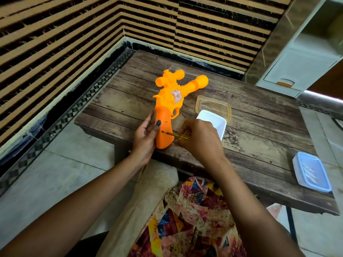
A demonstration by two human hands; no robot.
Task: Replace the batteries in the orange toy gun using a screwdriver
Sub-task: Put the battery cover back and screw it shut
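We can't read any txt, nos. or brand here. Only label we spot is a worn white sticker (176, 94) on the side of the orange toy gun (168, 106), btwn the gun's scope and its trigger. Its print is rubbed off and too small, so we can't make out a word.
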